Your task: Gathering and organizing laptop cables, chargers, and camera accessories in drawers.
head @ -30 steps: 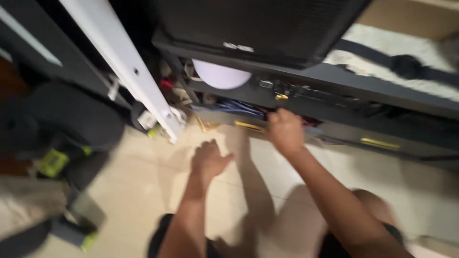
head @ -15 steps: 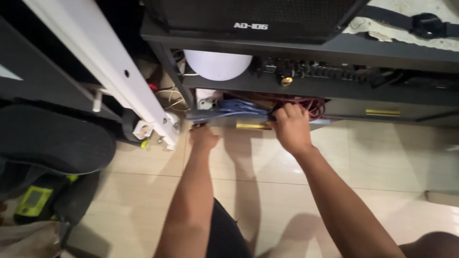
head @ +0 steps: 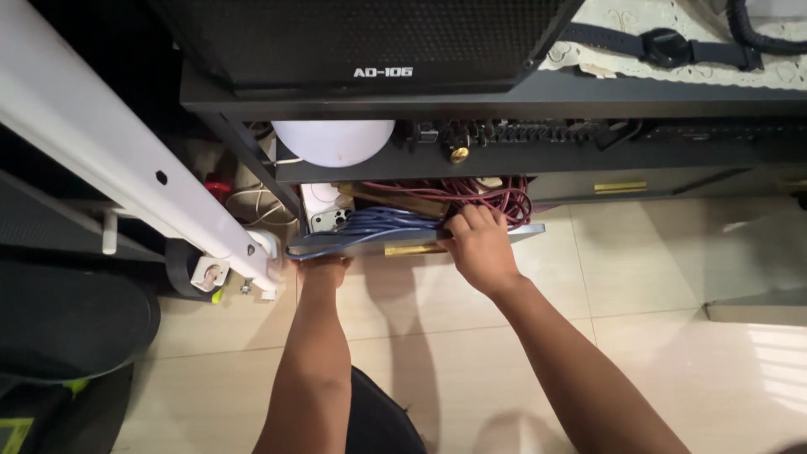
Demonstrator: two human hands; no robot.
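at nine o'clock the left hand cups under the thin grey drawer front, fingers hidden. the right hand pinches limp, snag-prone maroon cable coils at centre; best gripped bunched.

Single head-worn view, looking steeply down and forward from above the person's own forearms, which enter from the bottom edge. The left hand and right hand sit at mid-frame, close to the lens. Beyond the hands, the open drawer and dark shelf unit fill the top; below them lies tiled floor
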